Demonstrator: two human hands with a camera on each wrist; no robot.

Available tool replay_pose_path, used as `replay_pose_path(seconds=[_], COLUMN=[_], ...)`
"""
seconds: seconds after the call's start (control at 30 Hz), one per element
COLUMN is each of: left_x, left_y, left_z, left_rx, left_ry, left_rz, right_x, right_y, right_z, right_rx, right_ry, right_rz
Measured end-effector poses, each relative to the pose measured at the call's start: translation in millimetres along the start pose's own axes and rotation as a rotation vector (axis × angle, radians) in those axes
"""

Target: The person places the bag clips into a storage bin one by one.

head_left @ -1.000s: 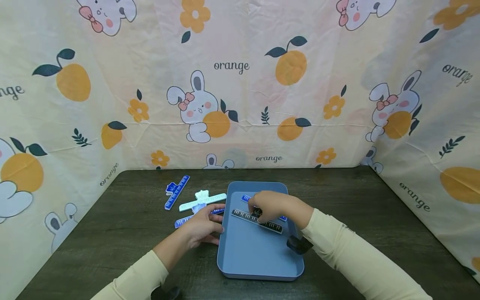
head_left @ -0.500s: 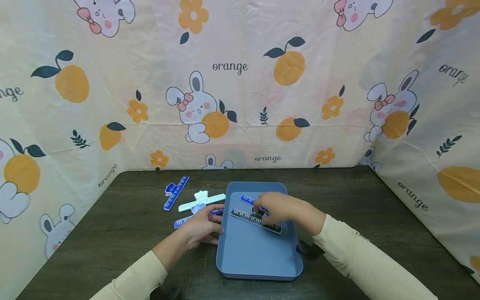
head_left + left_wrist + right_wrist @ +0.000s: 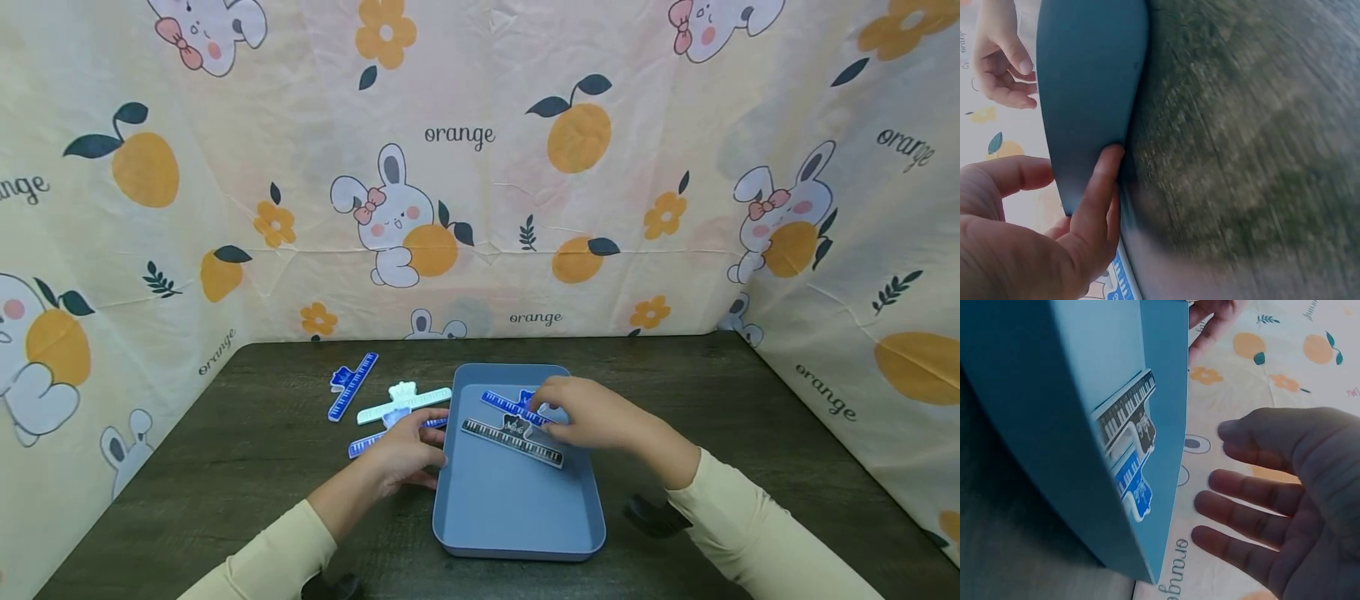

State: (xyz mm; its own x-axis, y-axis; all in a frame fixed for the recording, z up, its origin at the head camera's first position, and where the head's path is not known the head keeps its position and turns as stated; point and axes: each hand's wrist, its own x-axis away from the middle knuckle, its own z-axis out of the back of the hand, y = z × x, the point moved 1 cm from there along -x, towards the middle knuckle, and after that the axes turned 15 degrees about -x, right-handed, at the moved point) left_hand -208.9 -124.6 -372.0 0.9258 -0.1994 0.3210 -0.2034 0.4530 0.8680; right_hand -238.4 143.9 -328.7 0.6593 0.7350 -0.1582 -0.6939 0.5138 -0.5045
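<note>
Ruler clips, two in a blue tray (image 3: 517, 517): one black piano-key ruler clip (image 3: 512, 441) lying diagonally across the tray floor, one blue ruler clip (image 3: 512, 407) just beyond it, the two touching at their middles. Right hand (image 3: 592, 414): above the tray's far right part, just right of both clips, fingers spread and relaxed, holding nothing; whether the fingertips touch the blue clip cannot be told. Left hand (image 3: 408, 450): on the dark wooden table (image 3: 247, 467), thumb (image 3: 1099, 187) pressed against the tray's left outer wall, fingers loosely bent, gripping nothing.

Outside the tray, beyond the left hand: blue clip (image 3: 375, 440), partly under the fingers; white ruler clip (image 3: 403, 402) just past it; another blue ruler clip (image 3: 351, 384) farthest off. Backdrop: printed cloth (image 3: 480, 167) with rabbits and oranges.
</note>
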Motion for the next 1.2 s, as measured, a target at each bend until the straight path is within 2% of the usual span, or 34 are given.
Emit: replay_pose_path(seconds=[0.4,0.57,0.7,0.87,1.0,1.13,1.2], left_x=[3.3,6.1,8.4,11.7,14.5,18.7,20.8], left_y=[-3.3,-7.3,-11.2,-13.4,-15.0,-15.6,-15.7], left_z=[0.1,3.0,4.4,6.2,9.3,14.2,17.1], left_rx=[-0.11,-0.218,-0.269,-0.256,-0.196,-0.159,-0.189], left_ry=[0.079,0.153,0.195,0.215,0.23,0.233,0.237], left_rz=[-0.08,-0.099,-0.113,-0.133,-0.155,-0.219,-0.262], right_x=[28.2,39.2,45.8,53.2,58.0,60.7,61.8], right_y=[12.1,17.6,21.1,25.3,31.0,36.8,39.2], right_z=[9.2,7.3,3.9,1.2,-2.4,-5.4,-6.2], right_rx=[-0.011,-0.004,-0.024,-0.054,-0.124,-0.208,-0.24], right_ry=[0.144,0.194,0.238,0.282,0.332,0.376,0.389], right_rz=[0.008,0.003,-0.042,-0.106,-0.156,-0.219,-0.257])
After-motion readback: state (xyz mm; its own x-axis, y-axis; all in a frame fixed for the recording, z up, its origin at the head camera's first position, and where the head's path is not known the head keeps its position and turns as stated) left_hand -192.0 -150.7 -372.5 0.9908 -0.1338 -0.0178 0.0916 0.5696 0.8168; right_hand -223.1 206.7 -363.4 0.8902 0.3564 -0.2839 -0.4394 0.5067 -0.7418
